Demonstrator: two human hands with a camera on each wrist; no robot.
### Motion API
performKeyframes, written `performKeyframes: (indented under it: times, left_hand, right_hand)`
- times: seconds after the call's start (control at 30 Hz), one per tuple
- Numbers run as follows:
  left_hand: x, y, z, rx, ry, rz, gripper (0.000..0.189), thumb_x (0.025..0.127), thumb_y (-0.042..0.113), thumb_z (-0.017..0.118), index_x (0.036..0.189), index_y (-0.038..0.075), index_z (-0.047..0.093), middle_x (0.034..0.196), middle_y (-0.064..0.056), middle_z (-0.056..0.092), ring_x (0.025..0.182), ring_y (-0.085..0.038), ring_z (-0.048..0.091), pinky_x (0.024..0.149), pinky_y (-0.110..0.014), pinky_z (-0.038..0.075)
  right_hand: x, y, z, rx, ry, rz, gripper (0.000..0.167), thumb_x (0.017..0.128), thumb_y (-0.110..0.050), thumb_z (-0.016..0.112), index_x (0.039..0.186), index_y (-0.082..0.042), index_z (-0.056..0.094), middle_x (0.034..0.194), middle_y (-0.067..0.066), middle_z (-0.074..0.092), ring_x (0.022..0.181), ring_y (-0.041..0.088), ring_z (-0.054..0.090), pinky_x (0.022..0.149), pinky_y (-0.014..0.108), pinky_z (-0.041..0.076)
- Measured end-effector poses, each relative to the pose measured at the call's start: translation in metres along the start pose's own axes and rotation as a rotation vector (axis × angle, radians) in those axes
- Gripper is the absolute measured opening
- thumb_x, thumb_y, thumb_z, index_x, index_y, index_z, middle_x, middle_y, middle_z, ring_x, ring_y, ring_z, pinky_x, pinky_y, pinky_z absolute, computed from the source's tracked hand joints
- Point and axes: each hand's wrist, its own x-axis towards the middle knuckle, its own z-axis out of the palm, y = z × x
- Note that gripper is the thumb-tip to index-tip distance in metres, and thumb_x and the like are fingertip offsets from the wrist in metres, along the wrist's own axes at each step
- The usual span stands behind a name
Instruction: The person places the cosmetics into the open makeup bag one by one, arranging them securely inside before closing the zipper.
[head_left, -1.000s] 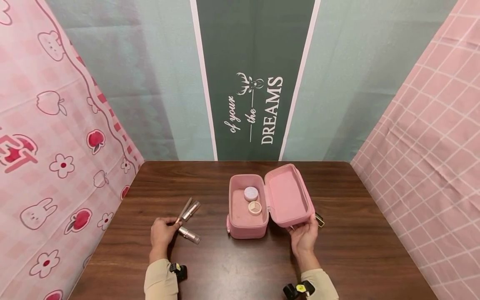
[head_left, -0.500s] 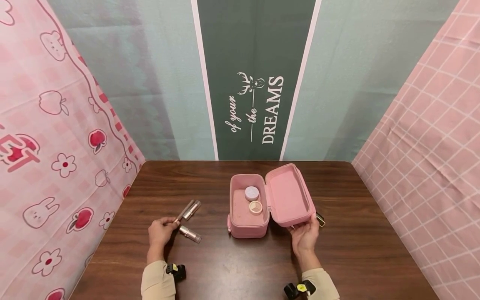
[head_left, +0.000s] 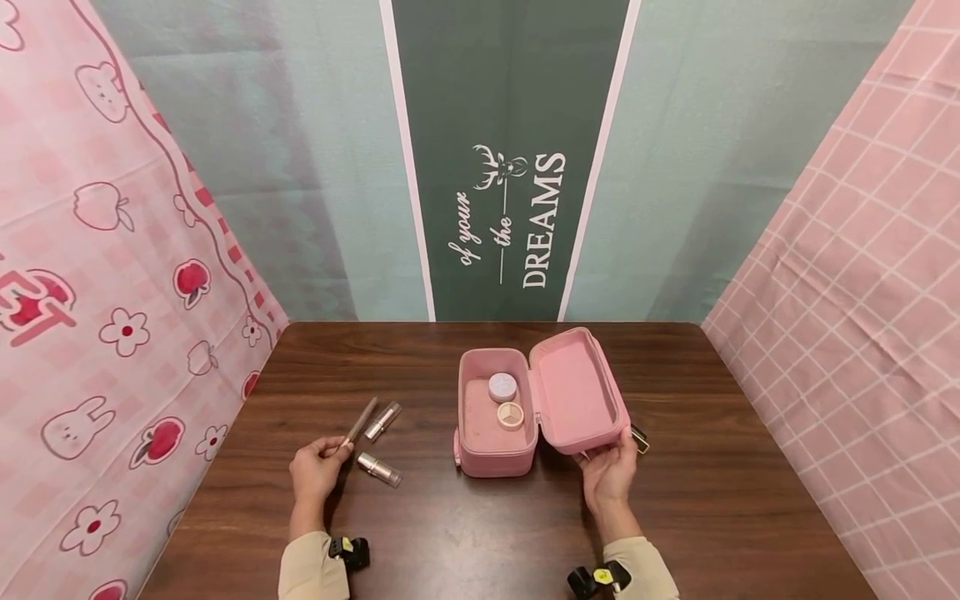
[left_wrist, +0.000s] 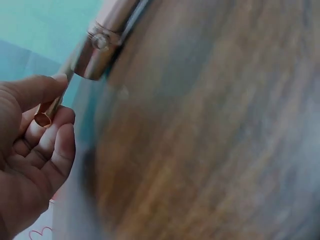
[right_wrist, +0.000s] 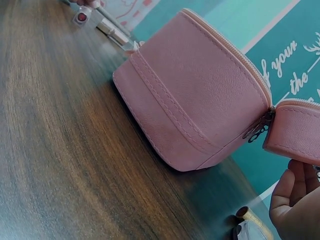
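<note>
A left hand [head_left: 315,472] pinches a slim stick [head_left: 362,420], thumb against bent fingers, beside two tubes [head_left: 380,469], left of a pink case [head_left: 497,464] — apparently the pick-up. The right hand [head_left: 609,477], fingers bent, holds the lid [head_left: 576,392] open — next likely calls for a clear lift across.

head view: from above, facing forward and down across the dark-brown wood-grain desk [head_left: 465,546]. left wrist view: close to the left hand [head_left: 315,475], tilted. right wrist view: low, near, tilted. head and right wrist views share the pink, zip-edged, box-shaped case [head_left: 497,464].
</note>
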Motion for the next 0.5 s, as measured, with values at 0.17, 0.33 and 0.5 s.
performKeyframes:
  times: [0.17, 0.33, 0.5]
  left_hand:
    - [-0.006, 0.012, -0.002, 0.026, 0.002, 0.013, 0.017, 0.081, 0.018, 0.071, 0.089, 0.003, 0.071, 0.069, -0.003, 0.066, 0.067, -0.019, 0.055, 0.067, -0.037, 0.038]
    - [-0.012, 0.023, -0.002, 0.039, -0.008, 0.002, 0.019, 0.082, 0.021, 0.069, 0.09, 0.004, 0.071, 0.069, -0.002, 0.065, 0.069, -0.022, 0.056, 0.066, -0.038, 0.038]
    - [-0.018, 0.034, -0.003, 0.05, -0.035, -0.028, 0.022, 0.084, 0.026, 0.068, 0.092, 0.006, 0.071, 0.073, -0.002, 0.068, 0.071, -0.022, 0.058, 0.066, -0.038, 0.04]
  right_hand:
    - [0.001, 0.0, -0.002, -0.026, -0.026, -0.03, 0.042, 0.096, -0.052, 0.025, 0.117, -0.021, 0.043, 0.099, 0.0, 0.053, 0.083, 0.013, 0.054, 0.07, 0.031, 0.04]
    - [0.001, 0.001, -0.003, -0.031, -0.023, -0.046, 0.042, 0.095, -0.052, 0.026, 0.117, -0.021, 0.043, 0.1, 0.0, 0.053, 0.083, 0.012, 0.054, 0.07, 0.031, 0.039]
    - [-0.001, 0.001, -0.002, -0.019, -0.016, -0.023, 0.043, 0.095, -0.053, 0.026, 0.118, -0.02, 0.043, 0.101, 0.0, 0.052, 0.084, 0.013, 0.053, 0.07, 0.032, 0.039]
